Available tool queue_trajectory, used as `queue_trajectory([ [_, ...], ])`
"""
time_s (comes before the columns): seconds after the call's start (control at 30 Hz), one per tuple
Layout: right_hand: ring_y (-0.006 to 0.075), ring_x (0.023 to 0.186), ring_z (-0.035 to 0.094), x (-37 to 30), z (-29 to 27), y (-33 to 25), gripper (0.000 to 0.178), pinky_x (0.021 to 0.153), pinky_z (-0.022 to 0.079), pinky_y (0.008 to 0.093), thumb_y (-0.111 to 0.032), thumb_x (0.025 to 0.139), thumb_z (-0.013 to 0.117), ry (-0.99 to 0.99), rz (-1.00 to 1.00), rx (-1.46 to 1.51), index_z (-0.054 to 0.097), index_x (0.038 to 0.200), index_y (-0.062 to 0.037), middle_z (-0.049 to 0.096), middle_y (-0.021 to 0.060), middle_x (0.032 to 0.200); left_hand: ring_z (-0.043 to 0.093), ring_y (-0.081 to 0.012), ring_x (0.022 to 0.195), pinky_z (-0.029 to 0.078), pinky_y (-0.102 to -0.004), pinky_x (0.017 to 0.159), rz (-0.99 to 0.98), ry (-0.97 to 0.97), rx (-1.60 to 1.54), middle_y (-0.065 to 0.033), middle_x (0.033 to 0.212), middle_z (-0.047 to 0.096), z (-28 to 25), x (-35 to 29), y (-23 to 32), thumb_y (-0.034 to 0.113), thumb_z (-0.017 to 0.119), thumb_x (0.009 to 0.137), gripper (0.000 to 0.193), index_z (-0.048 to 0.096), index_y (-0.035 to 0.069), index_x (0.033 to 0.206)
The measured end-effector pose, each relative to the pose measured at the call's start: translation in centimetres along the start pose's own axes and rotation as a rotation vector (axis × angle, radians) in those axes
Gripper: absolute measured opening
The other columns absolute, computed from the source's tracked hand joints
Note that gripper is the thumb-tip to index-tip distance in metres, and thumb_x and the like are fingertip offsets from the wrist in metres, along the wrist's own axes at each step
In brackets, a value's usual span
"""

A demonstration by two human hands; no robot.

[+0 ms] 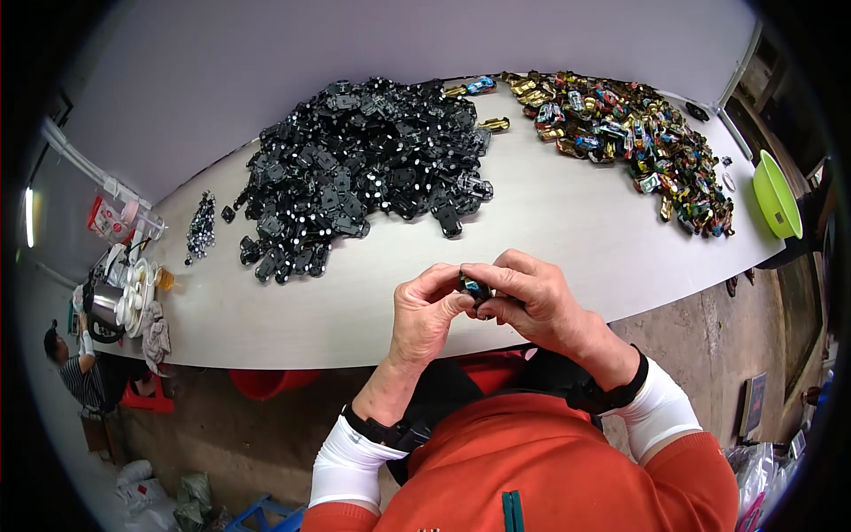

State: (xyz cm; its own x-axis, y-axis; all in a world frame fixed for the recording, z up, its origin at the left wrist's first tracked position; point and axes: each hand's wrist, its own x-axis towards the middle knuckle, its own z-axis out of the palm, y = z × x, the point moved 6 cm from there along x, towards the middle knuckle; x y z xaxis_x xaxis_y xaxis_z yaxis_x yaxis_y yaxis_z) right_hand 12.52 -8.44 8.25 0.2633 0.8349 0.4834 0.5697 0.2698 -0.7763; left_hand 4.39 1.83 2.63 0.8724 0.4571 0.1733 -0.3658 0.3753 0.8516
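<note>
A small dark toy car [476, 289] with a bit of blue on it is pinched between both hands above the table's near edge. My left hand [428, 310] grips its left end with thumb and forefinger. From the other side, my right hand [529, 300] closes on it, fingers over the top and thumb below. Most of the car is hidden by the fingers. Beyond the hands lies a large heap of black toy car chassis [355, 168]. To the far right spreads a pile of colourful, shiny toy car bodies [620, 133].
Small wheel and axle parts [201, 229] lie left of the black heap. A kettle [107, 306], white cups and a cloth [156, 337] stand at the table's left end. A green basin [776, 197] is at the right end. Another person [80, 368] sits far left; a red bucket [266, 381] is under the table.
</note>
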Motion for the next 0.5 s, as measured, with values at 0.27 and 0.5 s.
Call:
queue_trajectory([
  [0.27,0.0154,0.061,0.059,-0.5,-0.4,0.0,0.043,0.050,0.050,0.0247,0.004,0.070,0.068,0.074,0.132,0.064,0.057,0.111,-0.0031,0.054,0.0085,0.077,0.060,-0.0154,0.073,0.052,-0.0253,0.061,0.029,0.007,0.053,-0.0076,0.088,0.059,0.5,-0.2,0.4,0.003,0.069,0.074,0.030,0.060,-0.006,0.101],
  [0.5,0.0191,0.062,0.059,-0.4,-0.3,-0.9,0.046,0.051,0.050,0.0283,0.003,0.070,0.068,0.000,0.092,-0.056,0.055,0.113,-0.0042,0.053,0.0099,0.077,0.061,-0.0155,0.072,0.052,-0.0254,0.061,-0.015,0.023,0.066,-0.0077,0.086,0.060,0.7,-0.4,-0.1,0.000,0.068,0.074,0.026,0.061,-0.005,0.098],
])
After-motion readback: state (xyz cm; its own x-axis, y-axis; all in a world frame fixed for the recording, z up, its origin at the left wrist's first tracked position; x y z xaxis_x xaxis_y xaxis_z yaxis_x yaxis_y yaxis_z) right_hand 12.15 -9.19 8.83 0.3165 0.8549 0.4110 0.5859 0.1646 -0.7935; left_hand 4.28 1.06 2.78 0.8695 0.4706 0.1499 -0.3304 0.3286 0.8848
